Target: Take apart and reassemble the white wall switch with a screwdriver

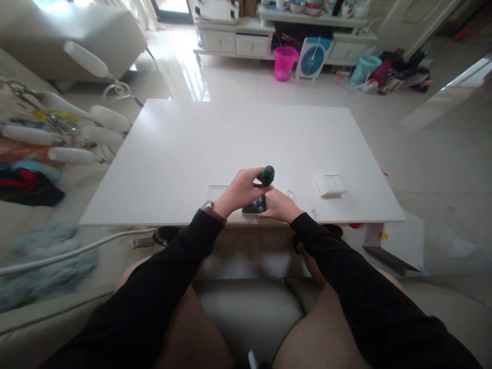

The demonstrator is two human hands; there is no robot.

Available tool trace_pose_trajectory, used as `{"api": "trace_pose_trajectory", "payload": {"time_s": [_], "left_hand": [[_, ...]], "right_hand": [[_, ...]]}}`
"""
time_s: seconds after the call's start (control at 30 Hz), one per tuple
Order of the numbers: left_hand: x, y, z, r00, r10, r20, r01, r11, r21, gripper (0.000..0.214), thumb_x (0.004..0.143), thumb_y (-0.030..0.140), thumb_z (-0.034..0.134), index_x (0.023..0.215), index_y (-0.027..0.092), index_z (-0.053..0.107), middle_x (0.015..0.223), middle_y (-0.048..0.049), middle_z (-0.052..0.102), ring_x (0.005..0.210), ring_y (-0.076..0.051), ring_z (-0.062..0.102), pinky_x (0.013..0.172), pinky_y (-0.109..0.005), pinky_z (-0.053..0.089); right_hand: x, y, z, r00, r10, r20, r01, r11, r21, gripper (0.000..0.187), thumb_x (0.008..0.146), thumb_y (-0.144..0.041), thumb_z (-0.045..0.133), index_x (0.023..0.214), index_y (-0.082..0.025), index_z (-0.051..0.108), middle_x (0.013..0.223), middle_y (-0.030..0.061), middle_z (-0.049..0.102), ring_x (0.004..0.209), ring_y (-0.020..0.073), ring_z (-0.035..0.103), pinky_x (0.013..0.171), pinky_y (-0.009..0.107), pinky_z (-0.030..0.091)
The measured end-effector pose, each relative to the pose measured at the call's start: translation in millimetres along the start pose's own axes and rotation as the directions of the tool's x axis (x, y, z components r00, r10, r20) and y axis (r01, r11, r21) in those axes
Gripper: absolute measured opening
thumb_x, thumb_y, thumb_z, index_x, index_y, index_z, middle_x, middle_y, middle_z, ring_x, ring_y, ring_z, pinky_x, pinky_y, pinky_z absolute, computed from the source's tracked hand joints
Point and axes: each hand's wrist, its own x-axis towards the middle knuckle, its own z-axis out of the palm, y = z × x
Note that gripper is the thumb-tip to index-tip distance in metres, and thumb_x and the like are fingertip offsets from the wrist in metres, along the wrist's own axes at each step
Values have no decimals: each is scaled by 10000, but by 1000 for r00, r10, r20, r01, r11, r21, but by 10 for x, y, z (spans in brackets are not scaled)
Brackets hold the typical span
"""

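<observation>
My left hand (241,190) is wrapped round a screwdriver with a green and black handle (267,175), held upright near the front edge of the white table (230,138). Its tip points down at a small dark part (254,207) lying on the table. My right hand (277,206) rests beside that part with its fingers pressed on it. A white frame plate (215,192) lies just left of my hands. A white wall socket (330,184) sits to the right, apart from both hands. Small clear bits (289,193) lie between them.
A white clothes rack with padded arms (77,128) stands left of the table. A cable (77,251) runs across the lower left. A pink basket (285,62), a blue fan (315,57) and a cabinet (238,41) stand at the back. A white box (395,241) sits under the table's right corner.
</observation>
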Motion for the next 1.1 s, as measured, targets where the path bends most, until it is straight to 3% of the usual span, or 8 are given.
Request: {"api": "trace_pose_trajectory", "payload": {"time_s": [0.4,0.57,0.77,0.97,1.1], "left_hand": [[-28,36,-7,1000,-6,22,8,996,-88,291,815,158,706,1089,171,609,964,-55,748,886,-177,737,818,-337,671],[-38,94,-21,997,-28,67,39,985,-167,203,833,135,671,986,189,548,961,-52,726,925,-180,745,812,-324,668],[-12,84,-12,999,-27,30,29,997,-72,169,856,243,724,928,183,583,1074,-82,629,933,-182,657,723,-303,650],[-10,98,-18,999,22,26,-20,996,-87,350,833,210,737,1156,206,601,1085,-47,692,1010,-176,676,903,-350,635],[-19,101,-22,998,31,46,-24,988,-155,371,814,164,705,1162,204,581,1049,-43,727,1002,-176,720,873,-331,632]], "right_hand": [[16,-57,-7,999,41,16,-40,998,-50,587,705,-346,937,1181,-128,671,1286,185,658,1211,347,658,1077,474,531],[41,-67,-1,1000,1,-25,0,998,59,776,643,-278,966,1325,-139,622,1367,185,634,1295,350,616,1123,513,505],[43,-69,20,999,44,-14,-44,998,48,812,651,-290,968,1372,-129,629,1400,202,641,1311,369,621,1121,490,515],[39,-111,26,995,98,-5,-98,995,5,713,668,-296,961,1287,-90,675,1290,210,692,1188,379,684,1034,469,557],[57,-101,8,998,52,-46,-49,996,79,841,618,-282,975,1370,-125,633,1376,183,659,1284,362,634,1116,462,514]]}}
